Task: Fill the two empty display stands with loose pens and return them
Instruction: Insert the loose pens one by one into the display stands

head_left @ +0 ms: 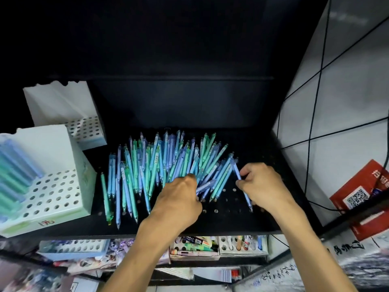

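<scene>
Black perforated shelf (242,199) beside white tiled wall (345,98). Loose pens (151,165) heaped mid-shelf; display stands (52,186) at left edge. Left hand (179,199) gripping several pens; right hand (263,184) pinching one.

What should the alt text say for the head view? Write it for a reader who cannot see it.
Two bare hands reach into a pile of loose blue and green pens on a black shelf; the left hand gathers several, the right hand pinches one blue pen. Two white perforated display stands sit at left, the nearer partly filled.
</scene>
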### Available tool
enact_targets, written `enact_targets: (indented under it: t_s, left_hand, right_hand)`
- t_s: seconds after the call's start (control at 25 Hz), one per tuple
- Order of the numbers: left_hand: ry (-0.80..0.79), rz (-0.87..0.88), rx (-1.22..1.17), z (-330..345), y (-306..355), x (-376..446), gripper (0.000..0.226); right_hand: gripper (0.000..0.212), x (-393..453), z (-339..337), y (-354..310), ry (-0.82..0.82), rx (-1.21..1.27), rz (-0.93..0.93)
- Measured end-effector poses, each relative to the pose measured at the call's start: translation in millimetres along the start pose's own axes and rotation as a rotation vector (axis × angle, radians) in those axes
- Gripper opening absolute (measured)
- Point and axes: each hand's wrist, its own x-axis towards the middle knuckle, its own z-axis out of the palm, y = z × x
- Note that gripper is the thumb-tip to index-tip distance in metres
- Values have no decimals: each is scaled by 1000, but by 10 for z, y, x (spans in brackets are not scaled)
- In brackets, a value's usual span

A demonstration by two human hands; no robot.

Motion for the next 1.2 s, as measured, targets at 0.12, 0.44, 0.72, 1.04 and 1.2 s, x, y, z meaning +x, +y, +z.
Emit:
enact_targets:
  t_s: [0.12,0.44,0.72,1.04,1.2]
  left_hand:
    - [-6,-1,-50,-48,-69,-10,24]
    - [50,-29,-253,-60,-151,24,53]
    - [64,43,-262,25,18,92,33]
    - [95,130,107,189,264,226,28]
    - [30,86,139,171,342,281,33]
  right_hand:
    - [9,-9,14,-64,48,-110,-40]
    - [31,50,116,-220,124,-99,18]
    - [34,77,184,-204,92,-228,88]
    - [37,48,185,-175,77,-394,27]
    - [33,26,183,-179,25,-439,1]
